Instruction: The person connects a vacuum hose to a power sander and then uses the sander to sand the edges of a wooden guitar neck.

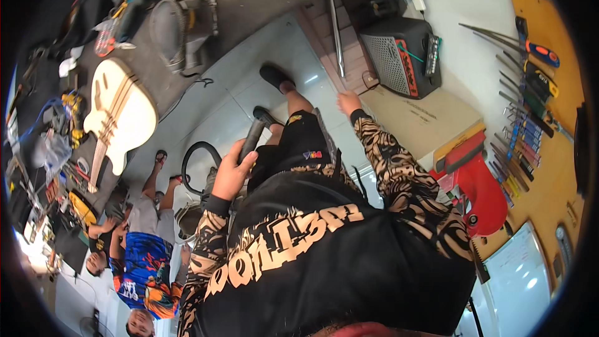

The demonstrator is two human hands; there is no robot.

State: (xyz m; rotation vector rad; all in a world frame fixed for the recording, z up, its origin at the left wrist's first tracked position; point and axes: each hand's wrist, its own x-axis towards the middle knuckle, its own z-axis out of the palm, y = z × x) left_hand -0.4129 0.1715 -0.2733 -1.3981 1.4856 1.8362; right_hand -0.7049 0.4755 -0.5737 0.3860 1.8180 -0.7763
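Observation:
My left hand is closed round a short black tube, which looks like the end piece of a vacuum hose. It holds the tube in front of my body, with the end pointing away from me. A curved black hose lies beside it, partly hidden behind the hand and a person. My right hand is stretched forward, its fingers small in the picture and seemingly apart. Just beyond them is the near end of a long silver metal tube, leaning on brown boards. A small gap seems to separate the fingers from it.
At left, a workbench carries a pale wooden guitar and many tools. A black box-shaped unit with a red panel, a cardboard box and a red machine stand right, below a wooden tool board. People are lower left.

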